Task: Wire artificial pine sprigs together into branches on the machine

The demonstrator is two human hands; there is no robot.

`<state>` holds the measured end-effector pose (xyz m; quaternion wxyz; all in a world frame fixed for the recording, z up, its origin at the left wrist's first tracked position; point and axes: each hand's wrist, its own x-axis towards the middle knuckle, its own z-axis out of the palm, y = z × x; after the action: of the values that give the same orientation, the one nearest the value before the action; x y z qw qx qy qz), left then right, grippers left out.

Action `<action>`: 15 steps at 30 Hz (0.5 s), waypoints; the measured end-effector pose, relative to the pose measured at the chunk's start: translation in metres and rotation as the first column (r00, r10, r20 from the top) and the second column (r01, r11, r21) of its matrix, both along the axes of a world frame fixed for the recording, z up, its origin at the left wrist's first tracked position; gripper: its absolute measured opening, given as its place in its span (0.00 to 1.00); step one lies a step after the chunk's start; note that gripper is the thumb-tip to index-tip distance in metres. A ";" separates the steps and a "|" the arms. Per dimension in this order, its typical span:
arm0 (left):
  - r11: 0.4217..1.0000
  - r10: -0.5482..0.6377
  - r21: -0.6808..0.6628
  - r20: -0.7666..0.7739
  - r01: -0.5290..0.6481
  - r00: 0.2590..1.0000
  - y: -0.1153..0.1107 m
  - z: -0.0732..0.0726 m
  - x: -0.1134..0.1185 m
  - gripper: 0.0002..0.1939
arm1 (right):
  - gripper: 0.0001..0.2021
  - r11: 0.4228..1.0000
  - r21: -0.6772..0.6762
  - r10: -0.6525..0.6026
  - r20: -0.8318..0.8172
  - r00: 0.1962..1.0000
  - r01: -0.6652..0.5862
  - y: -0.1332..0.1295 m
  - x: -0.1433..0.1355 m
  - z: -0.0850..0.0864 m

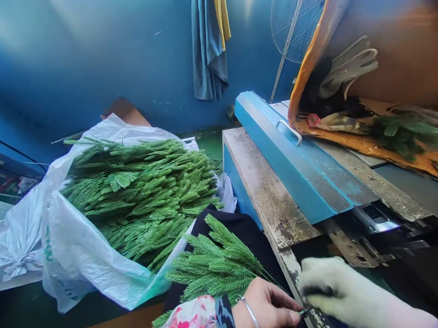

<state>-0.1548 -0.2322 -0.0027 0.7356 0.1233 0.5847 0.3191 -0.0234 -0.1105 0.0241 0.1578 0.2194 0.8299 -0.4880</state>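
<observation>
My left hand (268,308), bare with a silver bangle, is closed in a pinch on a thin green stem (302,312) at the machine's front edge. My right hand (332,290) wears a white glove with darkened fingertips. Its fingers are curled just right of the left fingertips; anything inside them is hidden. A small bunch of artificial pine sprigs (217,264) lies over dark cloth (238,223), its stems running toward my left hand. Farther left, a white plastic bag (78,254) lies open around a big heap of green pine sprigs (147,189).
A machine with a blue cover (278,152) and worn metal edge (262,186) stands at right, its metal mechanism (361,245) exposed. Orange-edged board (352,139) carries gloves (351,65) and a loose sprig (404,132). Behind are hanging cloths (208,46) and a fan (294,23).
</observation>
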 end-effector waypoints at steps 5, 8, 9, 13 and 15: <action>0.997 0.076 0.030 0.026 -0.077 0.997 -0.001 0.004 -0.006 0.18 | 0.06 0.967 -0.200 -0.122 0.182 0.976 0.158 0.000 0.001 -0.027; 0.993 0.113 0.023 -0.015 -0.112 0.994 0.000 0.002 -0.007 0.20 | 0.08 0.963 -0.208 -0.129 0.193 0.973 0.169 -0.012 0.018 -0.025; 0.995 0.097 0.021 -0.030 -0.097 0.995 0.000 0.001 -0.006 0.20 | 0.08 0.970 -0.189 -0.123 0.147 0.981 0.150 -0.013 0.022 -0.021; 1.000 -0.024 -0.020 -0.071 0.023 0.997 -0.001 -0.003 0.000 0.17 | 0.06 0.991 -0.113 -0.079 -0.031 0.996 0.075 0.002 0.008 -0.009; 0.999 -0.032 -0.009 -0.049 0.032 0.998 -0.002 -0.002 0.000 0.17 | 0.05 0.986 -0.147 -0.082 -0.028 0.996 0.077 0.012 -0.003 -0.015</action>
<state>-0.1552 -0.2337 -0.0050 0.7265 0.1375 0.6019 0.3018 -0.0268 -0.0988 0.0090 0.1398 0.2319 0.7851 -0.5570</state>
